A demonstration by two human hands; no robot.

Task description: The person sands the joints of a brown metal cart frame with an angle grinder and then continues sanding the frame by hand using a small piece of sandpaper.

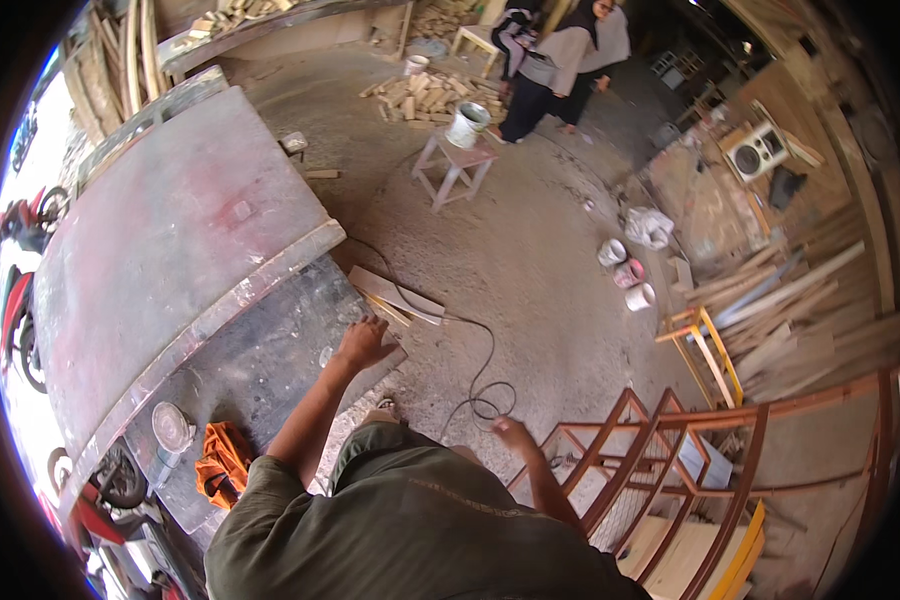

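Observation:
My left hand (pixel 366 343) is at the right end of the dark, paint-spotted bench top (pixel 270 345), palm down with its fingers somewhat apart. I see nothing held in it. My right hand (pixel 515 437) hangs low by my right side, beside a looped black cable (pixel 485 400) on the floor. Blur hides how its fingers lie and whether anything is in them. Nearer to me on the bench are an orange cloth (pixel 223 462) and a round, paint-stained tub (pixel 172 427).
A large raised board (pixel 170 220) covers the bench's far side. Brown-painted frames (pixel 670 470) stand close on my right. Ahead are a small stool (pixel 454 165) bearing a paint bucket (pixel 467 125), a wood offcut pile (pixel 435 97), and two people (pixel 560 65). Paint cans (pixel 628 272) stand to the right.

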